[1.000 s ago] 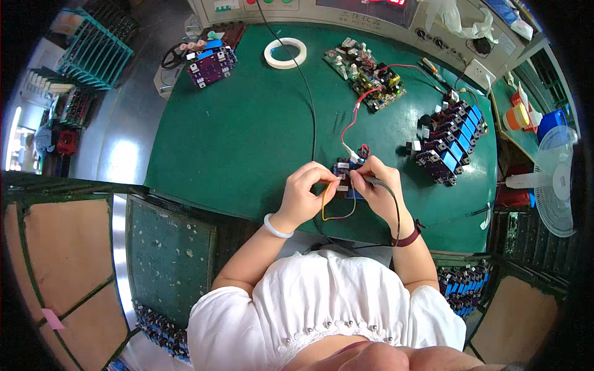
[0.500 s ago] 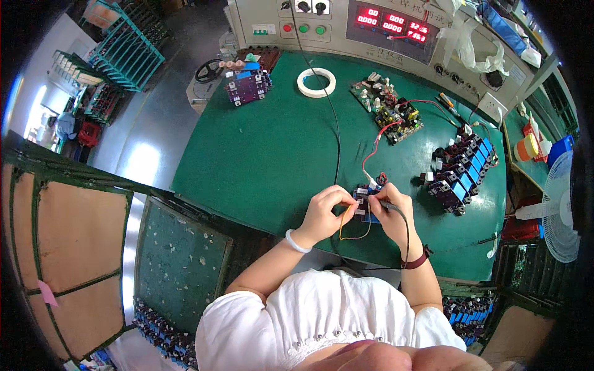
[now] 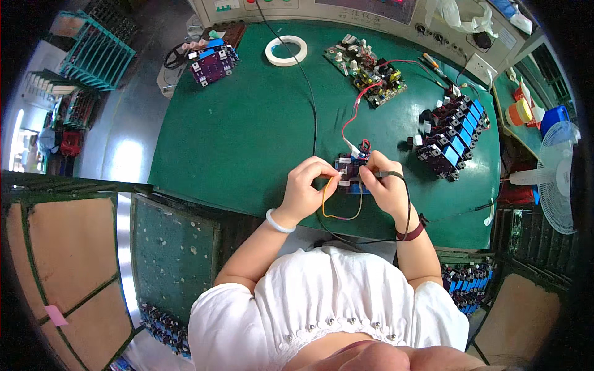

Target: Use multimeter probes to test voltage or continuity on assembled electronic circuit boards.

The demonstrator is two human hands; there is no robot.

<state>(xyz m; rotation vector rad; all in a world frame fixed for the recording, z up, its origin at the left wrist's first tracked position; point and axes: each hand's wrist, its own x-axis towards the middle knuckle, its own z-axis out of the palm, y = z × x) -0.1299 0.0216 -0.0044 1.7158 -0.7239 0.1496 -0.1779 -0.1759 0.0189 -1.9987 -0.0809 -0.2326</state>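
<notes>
At frame centre, my left hand and right hand curl inward, fingertips pinching the small circuit board and its yellow wire.

table green | tape roll white | wire loop yellow

Dark display screen on grey panel — far table edge

Bare green mat leftward; board stack crowds right.
</notes>
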